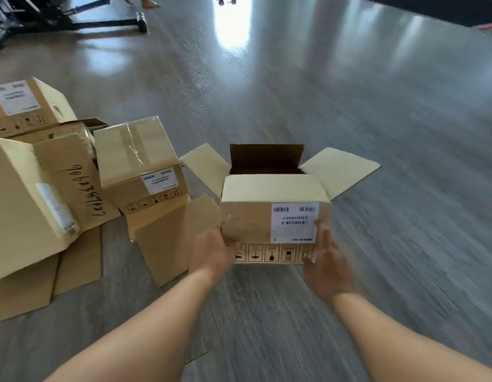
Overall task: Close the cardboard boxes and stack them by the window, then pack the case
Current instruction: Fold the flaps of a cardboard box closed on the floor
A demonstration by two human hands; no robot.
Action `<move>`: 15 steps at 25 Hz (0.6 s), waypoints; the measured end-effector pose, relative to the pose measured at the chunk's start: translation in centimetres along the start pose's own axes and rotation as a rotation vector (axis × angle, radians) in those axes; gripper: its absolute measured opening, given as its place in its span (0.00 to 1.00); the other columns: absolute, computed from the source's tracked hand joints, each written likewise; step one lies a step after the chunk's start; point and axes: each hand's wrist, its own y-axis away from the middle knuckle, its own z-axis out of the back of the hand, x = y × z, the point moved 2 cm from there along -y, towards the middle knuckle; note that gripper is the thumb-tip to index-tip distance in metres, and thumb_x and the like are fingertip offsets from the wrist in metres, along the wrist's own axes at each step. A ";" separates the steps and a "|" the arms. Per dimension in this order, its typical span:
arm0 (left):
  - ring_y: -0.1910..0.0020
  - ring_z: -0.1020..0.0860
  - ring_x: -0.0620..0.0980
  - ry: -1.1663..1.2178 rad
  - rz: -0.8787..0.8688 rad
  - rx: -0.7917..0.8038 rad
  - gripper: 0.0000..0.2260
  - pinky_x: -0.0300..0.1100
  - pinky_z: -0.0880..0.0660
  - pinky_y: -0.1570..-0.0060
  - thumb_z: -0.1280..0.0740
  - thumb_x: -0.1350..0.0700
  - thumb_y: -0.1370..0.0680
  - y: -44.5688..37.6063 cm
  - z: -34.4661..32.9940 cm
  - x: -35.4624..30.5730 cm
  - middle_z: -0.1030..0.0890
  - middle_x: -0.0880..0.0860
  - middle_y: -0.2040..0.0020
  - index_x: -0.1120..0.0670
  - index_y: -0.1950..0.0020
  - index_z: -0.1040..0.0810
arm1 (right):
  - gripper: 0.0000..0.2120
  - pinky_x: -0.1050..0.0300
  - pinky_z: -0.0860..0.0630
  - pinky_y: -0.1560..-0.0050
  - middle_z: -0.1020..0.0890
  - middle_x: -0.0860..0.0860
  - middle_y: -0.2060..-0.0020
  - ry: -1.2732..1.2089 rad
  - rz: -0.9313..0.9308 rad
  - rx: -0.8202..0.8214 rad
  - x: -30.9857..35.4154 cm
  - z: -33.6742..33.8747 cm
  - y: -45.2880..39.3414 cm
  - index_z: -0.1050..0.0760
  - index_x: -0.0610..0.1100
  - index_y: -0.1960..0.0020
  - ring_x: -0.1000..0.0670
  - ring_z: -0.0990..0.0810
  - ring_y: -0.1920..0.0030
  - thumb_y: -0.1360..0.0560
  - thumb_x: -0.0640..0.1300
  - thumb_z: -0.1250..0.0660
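Gripping matte rectangular cardboard box [275, 216]

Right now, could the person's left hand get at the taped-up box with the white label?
Probably not at once: the left hand is busy holding the open box together with the right hand. The taped box sits nearby, unobstructed.
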 end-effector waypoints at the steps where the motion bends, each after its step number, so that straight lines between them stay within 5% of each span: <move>1: 0.53 0.18 0.57 -0.041 0.045 0.023 0.09 0.44 0.23 0.58 0.31 0.52 0.24 0.1 -0.9 0.0 0.16 0.54 0.56 0.56 0.50 0.18 | 0.32 0.46 0.21 0.58 0.22 0.45 0.40 -0.024 -0.051 0.043 -0.3 -0.7 0.6 0.47 0.56 0.30 0.41 0.19 0.52 0.25 0.40 0.32; 4: 0.54 0.21 0.57 -0.067 0.178 0.100 0.09 0.43 0.29 0.58 0.35 0.52 0.20 -0.5 -2.3 0.4 0.21 0.55 0.55 0.58 0.50 0.22 | 0.28 0.54 0.20 0.64 0.23 0.47 0.45 -0.056 -0.140 0.195 -0.3 -2.9 1.9 0.47 0.56 0.40 0.49 0.20 0.59 0.26 0.37 0.34; 6: 0.60 0.26 0.51 -0.047 0.230 0.092 0.09 0.43 0.32 0.60 0.36 0.52 0.19 -1.2 -2.4 0.7 0.25 0.54 0.55 0.56 0.55 0.28 | 0.27 0.50 0.17 0.61 0.25 0.47 0.49 -0.055 -0.188 0.268 -0.2 -3.9 1.5 0.47 0.54 0.42 0.49 0.21 0.60 0.28 0.36 0.34; 11: 0.55 0.28 0.52 0.059 0.250 0.057 0.18 0.43 0.34 0.58 0.38 0.42 0.20 -2.2 -2.6 0.7 0.27 0.51 0.54 0.58 0.49 0.26 | 0.37 0.47 0.23 0.45 0.30 0.48 0.33 0.036 -0.153 0.348 0.3 -4.4 0.2 0.50 0.50 0.23 0.42 0.22 0.42 0.25 0.45 0.33; 13: 0.61 0.27 0.50 0.119 0.269 0.023 0.20 0.43 0.36 0.66 0.39 0.42 0.19 -2.4 -2.7 0.5 0.25 0.51 0.59 0.58 0.57 0.27 | 0.32 0.48 0.23 0.44 0.28 0.49 0.33 0.045 -0.103 0.316 1.1 -4.7 0.2 0.42 0.44 0.24 0.43 0.23 0.40 0.24 0.45 0.33; 15: 0.65 0.28 0.50 0.132 0.283 -0.037 0.21 0.43 0.38 0.70 0.39 0.44 0.18 -2.6 -2.3 0.1 0.24 0.54 0.63 0.57 0.64 0.29 | 0.19 0.50 0.23 0.51 0.24 0.47 0.42 0.088 0.040 0.195 2.6 -4.5 -1.1 0.30 0.43 0.35 0.42 0.22 0.44 0.25 0.43 0.34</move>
